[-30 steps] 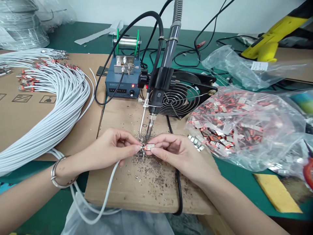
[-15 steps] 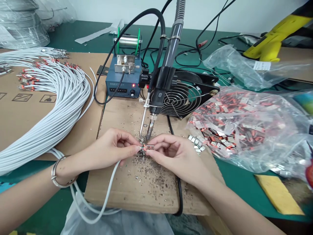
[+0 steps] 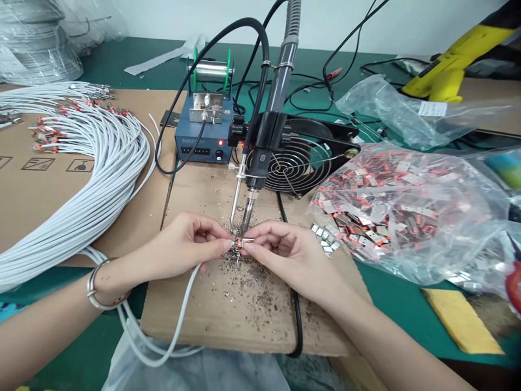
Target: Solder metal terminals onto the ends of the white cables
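Observation:
My left hand (image 3: 203, 239) pinches the end of a white cable (image 3: 185, 304), which loops down from under the fingers toward my lap. My right hand (image 3: 285, 252) holds a small metal connector (image 3: 248, 240) with an orange part between thumb and fingers. Cable end and connector meet right under the tip of a mounted soldering iron (image 3: 249, 209). Beside the iron, a thin metal solder feed tube (image 3: 236, 201) points down at the same spot. Fingertips partly hide the joint, so I cannot tell whether the tip touches it.
A blue solder feeder (image 3: 205, 133) carries a solder spool (image 3: 211, 70); a fan (image 3: 297, 163) stands behind the iron. Left lies a bundle of white cables (image 3: 118, 174). Right are a plastic bag of connectors (image 3: 378, 195), small metal shells (image 3: 324, 239) and a yellow sponge (image 3: 462, 320). Solder bits litter the cardboard (image 3: 183, 320).
Both hands have shifted very slightly, bringing the connector a little closer under the iron tip. The right fingertips sit nearer the left ones. The whole view has moved a touch.

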A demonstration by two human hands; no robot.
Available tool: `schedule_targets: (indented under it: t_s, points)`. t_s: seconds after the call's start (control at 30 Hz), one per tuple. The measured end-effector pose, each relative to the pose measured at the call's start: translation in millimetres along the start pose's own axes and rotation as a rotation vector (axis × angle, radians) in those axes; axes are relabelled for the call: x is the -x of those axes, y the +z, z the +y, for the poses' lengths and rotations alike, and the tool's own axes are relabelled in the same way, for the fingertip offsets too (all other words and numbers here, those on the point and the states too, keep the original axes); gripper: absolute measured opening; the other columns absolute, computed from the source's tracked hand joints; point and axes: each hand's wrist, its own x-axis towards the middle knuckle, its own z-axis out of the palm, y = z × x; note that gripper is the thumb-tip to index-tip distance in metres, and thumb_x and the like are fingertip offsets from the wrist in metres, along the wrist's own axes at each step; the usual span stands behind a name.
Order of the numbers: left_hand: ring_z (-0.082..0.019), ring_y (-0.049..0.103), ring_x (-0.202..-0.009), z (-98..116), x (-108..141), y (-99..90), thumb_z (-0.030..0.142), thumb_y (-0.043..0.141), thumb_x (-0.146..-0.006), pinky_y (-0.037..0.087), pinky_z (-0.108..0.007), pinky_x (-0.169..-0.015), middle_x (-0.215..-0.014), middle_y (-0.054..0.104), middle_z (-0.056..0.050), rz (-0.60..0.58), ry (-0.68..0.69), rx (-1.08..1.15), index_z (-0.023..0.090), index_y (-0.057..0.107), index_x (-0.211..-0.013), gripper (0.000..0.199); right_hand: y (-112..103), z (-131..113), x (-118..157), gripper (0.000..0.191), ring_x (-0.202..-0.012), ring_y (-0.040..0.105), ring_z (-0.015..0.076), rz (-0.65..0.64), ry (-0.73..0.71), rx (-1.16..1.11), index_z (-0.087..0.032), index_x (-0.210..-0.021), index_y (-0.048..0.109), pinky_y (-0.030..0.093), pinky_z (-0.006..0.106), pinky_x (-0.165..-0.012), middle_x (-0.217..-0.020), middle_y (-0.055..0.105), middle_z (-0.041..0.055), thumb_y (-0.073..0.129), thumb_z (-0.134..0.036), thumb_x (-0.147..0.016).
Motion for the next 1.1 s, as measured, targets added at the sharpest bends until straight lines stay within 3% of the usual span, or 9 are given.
schedule_targets:
  t_s: [0.37,1.1]
  points:
    - [-0.001,0.044,-0.042,4.2,1.6,1.3,0.023,0.058,-0.078,0.039,-0.010,-0.039,-0.060,0.052,0.002,-0.010,-0.002,0.060,0.007,0.061,-0.084,0.017,-8.0,-8.6,1.5,0.012,-0.069,0.061,0.0033,-0.146,0.075,-0.304,-0.012,-0.081,0.060,0.046,0.007,-0.063,-0.075,0.066,0.0011,0.065,-0.018,-0.072]
    - [-0.003,0.044,-0.042,0.3,1.1,-2.0,0.030,0.057,-0.079,0.034,-0.011,-0.039,-0.054,0.049,0.001,0.007,0.015,-0.113,0.007,0.063,-0.078,0.023,-7.1,-5.7,1.7,0.014,-0.067,0.061,0.0044,-0.105,0.091,-0.253,-0.011,-0.082,0.061,0.046,0.008,-0.061,-0.074,0.066,0.0028,0.066,-0.018,-0.071]
